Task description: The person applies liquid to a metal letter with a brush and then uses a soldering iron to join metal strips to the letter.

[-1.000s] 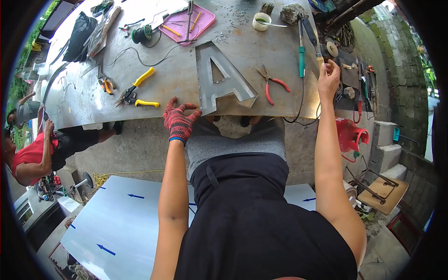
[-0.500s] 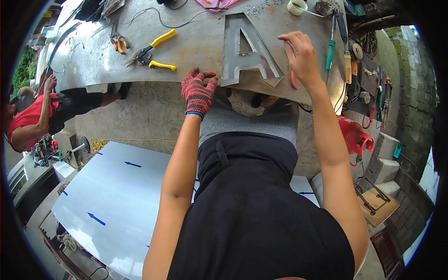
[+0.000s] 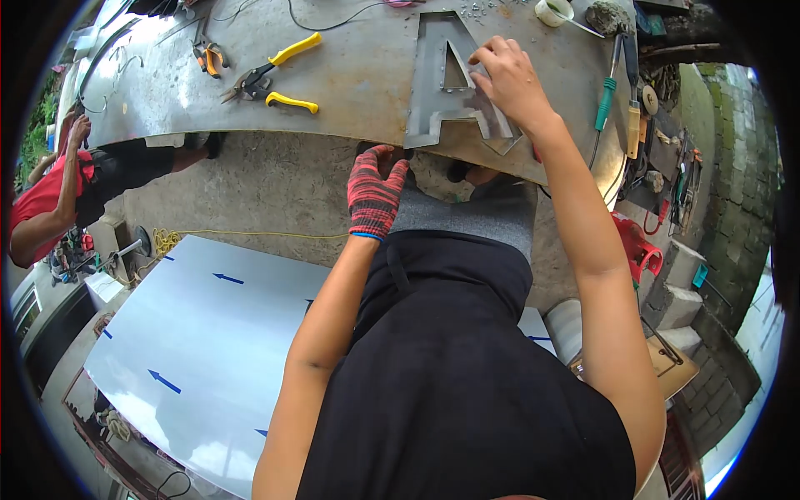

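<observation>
A sheet-metal letter A (image 3: pixel 429 92) with raised edges lies on the metal table near its front edge. My bare right hand (image 3: pixel 512 83) is over the letter's right leg, fingers bent and thumb apart from them, with nothing visible between. My left hand (image 3: pixel 375 196), in a red and black knitted glove, hovers just off the front edge, left of the letter's foot. Its fingers are loosely curved and apart from the thumb, holding nothing. Yellow-handled tin snips (image 3: pixel 271 75) lie with their handles spread to the left on the table.
Orange-handled pliers (image 3: pixel 208 58), a white cup (image 3: pixel 553 12) and a green-handled soldering iron (image 3: pixel 606 104) lie on the metal table (image 3: pixel 358 92). Behind my left arm is a large shiny sheet (image 3: pixel 200 333) with blue arrows. A person in red (image 3: pixel 50 200) stands at the left.
My right hand has moved left and down onto the letter's right leg. My gloved left hand has drawn back off the table edge. The view has shifted slightly.
</observation>
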The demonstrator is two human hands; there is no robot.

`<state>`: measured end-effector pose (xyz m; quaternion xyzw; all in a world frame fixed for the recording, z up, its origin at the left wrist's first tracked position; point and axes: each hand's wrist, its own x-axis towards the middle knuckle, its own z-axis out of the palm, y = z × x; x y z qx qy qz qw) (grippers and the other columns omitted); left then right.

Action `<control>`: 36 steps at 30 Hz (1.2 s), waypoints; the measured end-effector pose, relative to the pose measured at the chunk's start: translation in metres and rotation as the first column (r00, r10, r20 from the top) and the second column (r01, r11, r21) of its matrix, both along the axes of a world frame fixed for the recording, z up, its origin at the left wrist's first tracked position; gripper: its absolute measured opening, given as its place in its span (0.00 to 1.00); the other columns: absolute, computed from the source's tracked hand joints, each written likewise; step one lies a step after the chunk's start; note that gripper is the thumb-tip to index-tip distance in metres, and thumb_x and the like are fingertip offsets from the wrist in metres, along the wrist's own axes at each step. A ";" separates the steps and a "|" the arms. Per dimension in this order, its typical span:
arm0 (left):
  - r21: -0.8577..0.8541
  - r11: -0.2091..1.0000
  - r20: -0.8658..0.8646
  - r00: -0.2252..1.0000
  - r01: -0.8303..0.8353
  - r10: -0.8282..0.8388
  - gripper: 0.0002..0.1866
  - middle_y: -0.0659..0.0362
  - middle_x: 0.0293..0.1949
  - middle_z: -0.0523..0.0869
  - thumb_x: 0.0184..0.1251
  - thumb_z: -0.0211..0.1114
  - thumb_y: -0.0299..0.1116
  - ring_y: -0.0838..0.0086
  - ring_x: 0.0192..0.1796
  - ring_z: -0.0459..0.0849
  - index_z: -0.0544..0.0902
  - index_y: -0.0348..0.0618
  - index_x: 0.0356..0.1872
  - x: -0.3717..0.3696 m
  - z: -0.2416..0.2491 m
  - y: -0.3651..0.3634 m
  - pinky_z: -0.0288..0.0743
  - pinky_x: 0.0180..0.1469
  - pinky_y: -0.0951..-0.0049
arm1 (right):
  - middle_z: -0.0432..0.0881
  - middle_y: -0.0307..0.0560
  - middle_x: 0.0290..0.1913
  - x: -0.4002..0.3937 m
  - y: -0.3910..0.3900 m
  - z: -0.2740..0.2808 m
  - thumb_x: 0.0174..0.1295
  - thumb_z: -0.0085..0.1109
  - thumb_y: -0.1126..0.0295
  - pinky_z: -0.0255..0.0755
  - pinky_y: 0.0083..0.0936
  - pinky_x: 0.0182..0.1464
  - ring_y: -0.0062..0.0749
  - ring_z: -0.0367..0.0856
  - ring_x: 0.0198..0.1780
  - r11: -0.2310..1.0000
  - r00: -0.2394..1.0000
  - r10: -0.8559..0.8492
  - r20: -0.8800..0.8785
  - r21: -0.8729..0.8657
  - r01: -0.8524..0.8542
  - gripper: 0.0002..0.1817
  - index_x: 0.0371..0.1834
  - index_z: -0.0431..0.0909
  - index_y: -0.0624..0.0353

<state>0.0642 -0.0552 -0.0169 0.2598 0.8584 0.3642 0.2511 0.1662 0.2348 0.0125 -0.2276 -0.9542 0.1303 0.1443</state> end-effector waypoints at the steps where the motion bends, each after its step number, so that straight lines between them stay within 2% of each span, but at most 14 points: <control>1: 0.001 1.000 -0.027 1.000 0.006 -0.006 0.21 0.50 0.52 0.89 0.65 0.78 0.35 0.63 0.53 0.89 0.85 0.38 0.56 0.000 0.001 0.002 0.81 0.59 0.64 | 0.81 0.47 0.52 -0.002 -0.003 0.002 0.62 0.71 0.68 0.73 0.41 0.63 0.46 0.78 0.59 0.996 0.993 0.085 0.081 -0.007 -0.084 0.13 0.49 0.85 0.55; 5: 0.033 0.999 -0.031 0.999 -0.018 0.019 0.20 0.51 0.48 0.87 0.63 0.77 0.38 0.57 0.52 0.86 0.85 0.41 0.53 0.004 -0.003 0.003 0.79 0.58 0.59 | 0.81 0.46 0.50 -0.007 -0.008 0.001 0.61 0.73 0.67 0.72 0.40 0.60 0.43 0.78 0.58 0.989 0.979 0.147 0.143 0.011 -0.150 0.13 0.47 0.85 0.54; 8: 0.026 0.999 -0.078 0.997 -0.019 0.021 0.20 0.51 0.49 0.88 0.64 0.78 0.36 0.61 0.51 0.88 0.86 0.41 0.54 0.007 -0.010 -0.004 0.81 0.57 0.63 | 0.80 0.45 0.50 -0.009 -0.009 0.004 0.60 0.74 0.66 0.72 0.39 0.57 0.42 0.78 0.57 0.982 0.969 0.184 0.168 0.001 -0.187 0.13 0.46 0.86 0.53; 12: 0.018 0.999 -0.042 0.998 -0.045 0.046 0.18 0.52 0.49 0.87 0.64 0.78 0.36 0.62 0.50 0.87 0.87 0.42 0.52 0.012 -0.013 -0.009 0.81 0.57 0.62 | 0.80 0.44 0.48 -0.010 -0.010 0.000 0.60 0.74 0.65 0.71 0.38 0.56 0.42 0.78 0.55 0.973 0.948 0.218 0.231 0.016 -0.228 0.13 0.46 0.88 0.53; 15: 0.023 0.998 -0.034 0.998 -0.061 0.061 0.17 0.52 0.49 0.87 0.65 0.77 0.36 0.62 0.51 0.87 0.87 0.41 0.52 0.011 -0.011 -0.009 0.80 0.57 0.62 | 0.80 0.43 0.46 -0.014 -0.011 -0.008 0.59 0.73 0.65 0.70 0.38 0.55 0.41 0.78 0.53 0.966 0.941 0.237 0.241 0.042 -0.254 0.11 0.43 0.87 0.54; 17: 0.046 0.996 -0.021 0.997 -0.074 0.075 0.17 0.52 0.49 0.87 0.65 0.77 0.36 0.61 0.51 0.87 0.87 0.41 0.51 0.010 -0.012 -0.008 0.80 0.57 0.62 | 0.78 0.41 0.43 -0.015 -0.012 -0.012 0.59 0.73 0.68 0.69 0.37 0.52 0.39 0.77 0.50 0.968 0.951 0.235 0.203 0.037 -0.248 0.06 0.37 0.86 0.54; 21: 0.049 0.995 -0.033 0.995 -0.090 0.092 0.17 0.52 0.48 0.89 0.65 0.77 0.37 0.60 0.52 0.87 0.87 0.41 0.51 -0.002 -0.004 -0.001 0.80 0.58 0.62 | 0.78 0.42 0.42 -0.014 -0.022 -0.007 0.58 0.73 0.68 0.68 0.38 0.51 0.40 0.77 0.49 0.969 0.951 0.214 0.222 0.075 -0.236 0.07 0.35 0.84 0.55; 22: 0.051 0.995 -0.030 0.996 -0.086 0.088 0.17 0.52 0.48 0.89 0.65 0.77 0.37 0.60 0.52 0.87 0.87 0.41 0.51 -0.006 -0.004 0.001 0.80 0.58 0.62 | 0.78 0.42 0.42 -0.013 -0.026 -0.006 0.58 0.72 0.68 0.68 0.38 0.51 0.40 0.77 0.49 0.973 0.951 0.195 0.239 0.072 -0.218 0.07 0.35 0.84 0.55; 24: 0.048 0.992 0.008 0.993 -0.119 0.118 0.19 0.55 0.47 0.89 0.64 0.77 0.43 0.59 0.53 0.86 0.88 0.44 0.50 -0.013 -0.002 0.006 0.76 0.61 0.59 | 0.78 0.43 0.41 -0.013 -0.033 -0.003 0.58 0.72 0.69 0.68 0.38 0.51 0.40 0.77 0.49 0.979 0.951 0.170 0.258 0.071 -0.194 0.07 0.35 0.84 0.56; 30: 0.068 0.990 -0.042 0.991 -0.120 0.124 0.20 0.52 0.51 0.92 0.65 0.78 0.39 0.63 0.52 0.89 0.88 0.41 0.55 -0.037 0.002 0.022 0.80 0.59 0.63 | 0.78 0.43 0.40 -0.006 -0.056 -0.003 0.58 0.71 0.68 0.66 0.39 0.50 0.40 0.77 0.49 0.999 0.982 0.025 0.187 0.031 -0.031 0.06 0.33 0.83 0.56; 32: 0.110 0.980 0.058 0.985 -0.165 0.160 0.20 0.54 0.48 0.92 0.64 0.78 0.39 0.63 0.50 0.87 0.88 0.42 0.54 -0.043 0.004 0.029 0.80 0.58 0.61 | 0.78 0.42 0.40 -0.003 -0.063 -0.006 0.58 0.71 0.67 0.65 0.39 0.50 0.40 0.77 0.48 0.999 0.987 -0.002 0.163 0.047 -0.006 0.07 0.32 0.83 0.55; 34: 0.138 0.975 0.070 0.983 -0.177 0.168 0.20 0.55 0.49 0.92 0.64 0.78 0.38 0.64 0.48 0.87 0.88 0.42 0.54 -0.048 -0.003 0.035 0.81 0.57 0.61 | 0.78 0.41 0.39 -0.001 -0.072 -0.006 0.58 0.71 0.66 0.65 0.39 0.51 0.40 0.77 0.48 0.996 0.988 -0.070 0.136 0.062 0.062 0.07 0.31 0.82 0.55; 36: 0.166 0.963 0.154 0.970 -0.211 0.186 0.21 0.54 0.50 0.92 0.64 0.78 0.36 0.68 0.48 0.88 0.86 0.39 0.55 -0.053 -0.008 0.039 0.82 0.55 0.64 | 0.78 0.41 0.38 0.001 -0.080 -0.012 0.58 0.71 0.66 0.64 0.40 0.51 0.39 0.77 0.48 0.994 0.987 -0.105 0.123 0.053 0.099 0.08 0.29 0.82 0.55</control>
